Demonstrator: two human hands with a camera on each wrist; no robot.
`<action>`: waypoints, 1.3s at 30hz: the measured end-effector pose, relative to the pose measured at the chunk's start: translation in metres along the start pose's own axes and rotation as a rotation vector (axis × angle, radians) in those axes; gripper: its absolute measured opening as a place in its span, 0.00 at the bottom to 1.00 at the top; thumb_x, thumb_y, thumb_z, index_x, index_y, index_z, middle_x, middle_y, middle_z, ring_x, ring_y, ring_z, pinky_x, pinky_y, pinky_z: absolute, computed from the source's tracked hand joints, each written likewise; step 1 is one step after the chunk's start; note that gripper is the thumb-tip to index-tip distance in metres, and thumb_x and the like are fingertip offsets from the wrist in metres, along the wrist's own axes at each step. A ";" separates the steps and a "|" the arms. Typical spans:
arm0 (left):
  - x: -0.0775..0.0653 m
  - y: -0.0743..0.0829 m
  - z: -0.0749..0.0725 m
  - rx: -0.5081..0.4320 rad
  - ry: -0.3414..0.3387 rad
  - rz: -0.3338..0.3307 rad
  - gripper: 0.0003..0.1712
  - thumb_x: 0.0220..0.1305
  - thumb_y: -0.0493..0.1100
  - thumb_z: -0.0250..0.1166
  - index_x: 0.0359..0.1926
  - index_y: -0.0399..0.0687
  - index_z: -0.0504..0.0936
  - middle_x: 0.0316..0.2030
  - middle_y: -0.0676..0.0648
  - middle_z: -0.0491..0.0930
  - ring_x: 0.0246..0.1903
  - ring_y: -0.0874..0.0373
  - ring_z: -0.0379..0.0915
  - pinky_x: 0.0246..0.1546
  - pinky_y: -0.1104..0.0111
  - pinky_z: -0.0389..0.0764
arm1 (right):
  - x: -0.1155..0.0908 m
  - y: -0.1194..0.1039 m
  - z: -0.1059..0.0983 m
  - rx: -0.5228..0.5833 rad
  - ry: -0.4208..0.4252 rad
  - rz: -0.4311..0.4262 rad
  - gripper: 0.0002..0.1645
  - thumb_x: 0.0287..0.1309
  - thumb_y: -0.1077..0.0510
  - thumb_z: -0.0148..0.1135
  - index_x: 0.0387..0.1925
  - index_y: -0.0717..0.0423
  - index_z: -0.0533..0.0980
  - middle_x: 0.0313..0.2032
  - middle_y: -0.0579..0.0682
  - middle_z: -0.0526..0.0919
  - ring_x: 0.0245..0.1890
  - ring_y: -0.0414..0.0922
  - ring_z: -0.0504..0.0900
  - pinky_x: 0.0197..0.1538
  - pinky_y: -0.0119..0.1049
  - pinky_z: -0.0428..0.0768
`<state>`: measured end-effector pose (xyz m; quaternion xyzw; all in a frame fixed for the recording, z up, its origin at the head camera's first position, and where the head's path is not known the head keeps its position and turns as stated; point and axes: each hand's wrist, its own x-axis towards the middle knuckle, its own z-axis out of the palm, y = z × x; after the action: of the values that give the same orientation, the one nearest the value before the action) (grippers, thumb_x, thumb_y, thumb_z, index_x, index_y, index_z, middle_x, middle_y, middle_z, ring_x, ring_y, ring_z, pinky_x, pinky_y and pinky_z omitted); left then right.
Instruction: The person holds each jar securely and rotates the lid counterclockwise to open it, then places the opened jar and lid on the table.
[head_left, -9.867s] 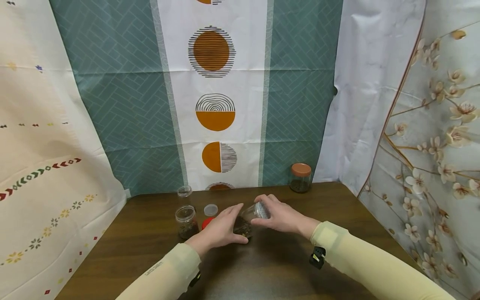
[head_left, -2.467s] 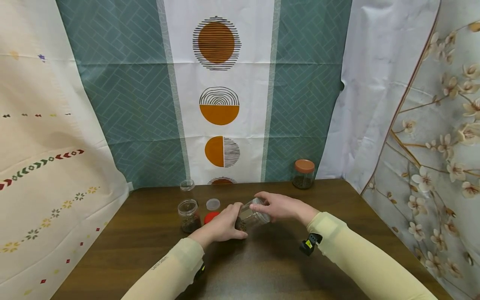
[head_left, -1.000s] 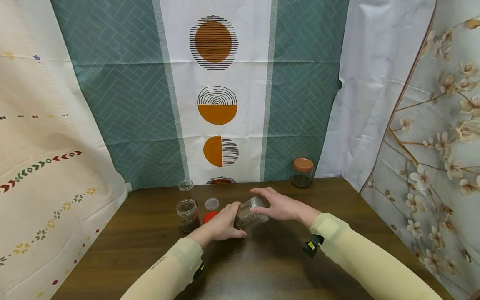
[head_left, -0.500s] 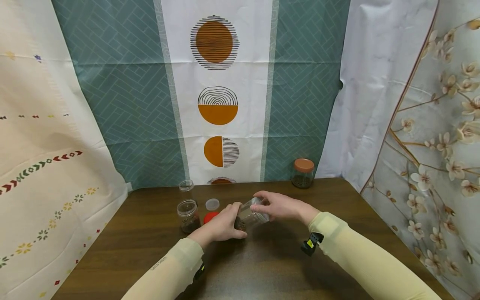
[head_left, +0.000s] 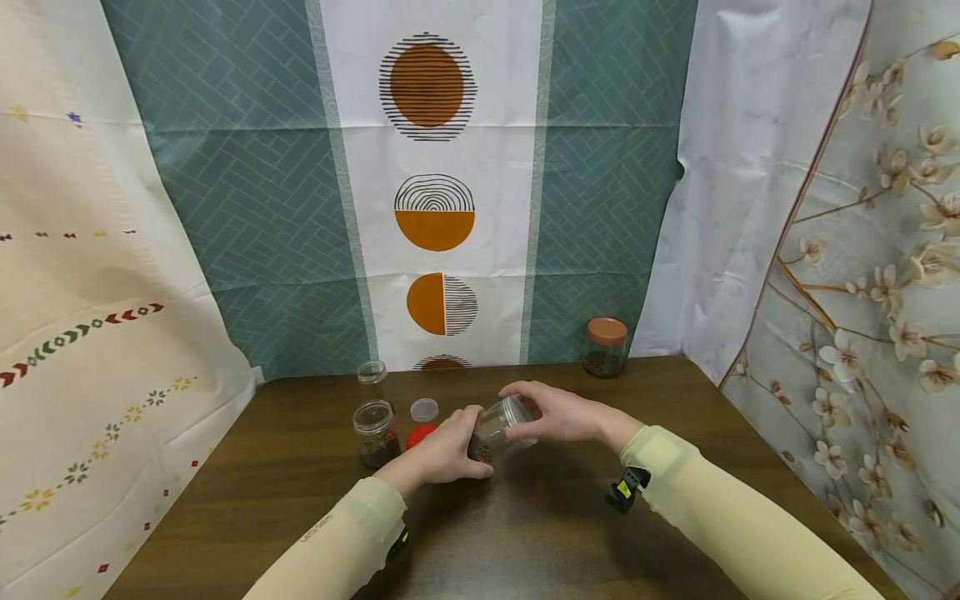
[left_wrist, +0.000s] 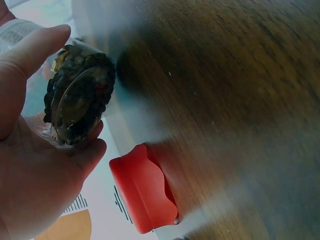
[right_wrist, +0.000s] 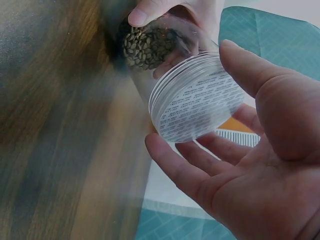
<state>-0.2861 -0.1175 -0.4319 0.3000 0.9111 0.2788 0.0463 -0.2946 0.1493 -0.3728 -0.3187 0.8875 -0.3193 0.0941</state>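
Clear jar [head_left: 492,426] | tilted, brown pellets [right_wrist: 144,48] inside, printed top [right_wrist: 195,111] | left hand [head_left: 444,450] grips base [left_wrist: 75,100] | right hand [head_left: 564,413] part-open

The tabletop [head_left: 525,533] was brown with dark streaks. The bits [right_wrist: 145,47] in the clear jar [head_left: 492,423] were brown, and its white top [right_wrist: 200,107] had rows of dark print. The back cloth [head_left: 202,192] was green and white, with orange circles.
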 end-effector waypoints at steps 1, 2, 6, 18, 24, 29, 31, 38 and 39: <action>0.000 0.000 0.000 0.000 0.000 -0.001 0.52 0.62 0.49 0.85 0.75 0.34 0.64 0.59 0.35 0.75 0.54 0.48 0.71 0.57 0.50 0.81 | 0.000 0.000 0.000 -0.004 0.001 -0.007 0.41 0.71 0.43 0.77 0.77 0.50 0.71 0.66 0.54 0.76 0.63 0.55 0.78 0.63 0.54 0.81; 0.000 0.000 0.000 0.000 0.000 -0.002 0.52 0.62 0.49 0.85 0.75 0.34 0.63 0.59 0.35 0.75 0.54 0.48 0.71 0.57 0.50 0.81 | -0.001 0.000 0.000 -0.005 0.002 -0.018 0.41 0.70 0.44 0.77 0.77 0.50 0.71 0.66 0.54 0.76 0.63 0.56 0.78 0.63 0.55 0.81; 0.000 -0.001 0.001 -0.001 -0.004 -0.009 0.53 0.62 0.49 0.85 0.76 0.34 0.63 0.59 0.36 0.75 0.54 0.48 0.71 0.57 0.50 0.81 | -0.002 0.001 0.000 0.003 0.001 -0.044 0.41 0.68 0.47 0.80 0.76 0.49 0.71 0.66 0.53 0.76 0.62 0.56 0.77 0.61 0.55 0.82; -0.001 0.001 0.000 -0.010 0.006 -0.010 0.52 0.61 0.49 0.85 0.75 0.36 0.64 0.59 0.39 0.75 0.55 0.47 0.72 0.59 0.49 0.81 | -0.003 0.003 0.004 -0.008 0.018 -0.137 0.41 0.63 0.59 0.83 0.72 0.50 0.73 0.66 0.53 0.73 0.60 0.55 0.76 0.60 0.60 0.83; -0.001 -0.001 0.000 -0.015 0.008 -0.004 0.52 0.62 0.49 0.85 0.74 0.35 0.64 0.58 0.39 0.75 0.55 0.48 0.72 0.59 0.49 0.81 | -0.002 0.005 0.007 -0.051 0.016 -0.168 0.42 0.62 0.62 0.83 0.73 0.48 0.72 0.69 0.52 0.71 0.61 0.51 0.75 0.61 0.54 0.83; 0.000 -0.002 0.000 -0.014 0.006 0.007 0.52 0.63 0.48 0.84 0.75 0.34 0.64 0.59 0.37 0.75 0.55 0.47 0.72 0.57 0.49 0.82 | -0.001 0.006 0.007 -0.016 0.000 -0.172 0.48 0.63 0.56 0.84 0.79 0.48 0.68 0.75 0.53 0.66 0.64 0.53 0.74 0.63 0.55 0.83; 0.000 -0.003 0.000 -0.005 0.000 0.007 0.52 0.63 0.48 0.84 0.76 0.34 0.63 0.60 0.36 0.75 0.54 0.47 0.72 0.57 0.49 0.82 | -0.001 0.005 0.006 -0.015 0.007 -0.150 0.48 0.67 0.50 0.81 0.81 0.47 0.67 0.77 0.54 0.64 0.66 0.55 0.73 0.65 0.57 0.81; -0.001 0.000 -0.002 0.004 -0.013 -0.011 0.52 0.63 0.50 0.84 0.75 0.35 0.63 0.61 0.34 0.74 0.57 0.46 0.72 0.62 0.47 0.80 | 0.003 0.000 0.000 -0.048 0.040 0.036 0.42 0.79 0.35 0.64 0.81 0.50 0.68 0.74 0.57 0.72 0.72 0.56 0.74 0.72 0.59 0.75; -0.001 0.000 -0.002 -0.003 -0.012 -0.013 0.52 0.63 0.49 0.84 0.75 0.34 0.64 0.60 0.34 0.75 0.57 0.46 0.72 0.62 0.46 0.80 | 0.004 0.000 0.000 -0.029 0.029 0.063 0.42 0.79 0.35 0.64 0.81 0.51 0.68 0.72 0.57 0.74 0.70 0.55 0.77 0.69 0.58 0.78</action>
<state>-0.2858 -0.1192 -0.4299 0.2958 0.9123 0.2781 0.0538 -0.2974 0.1471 -0.3721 -0.2874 0.9028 -0.3079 0.0866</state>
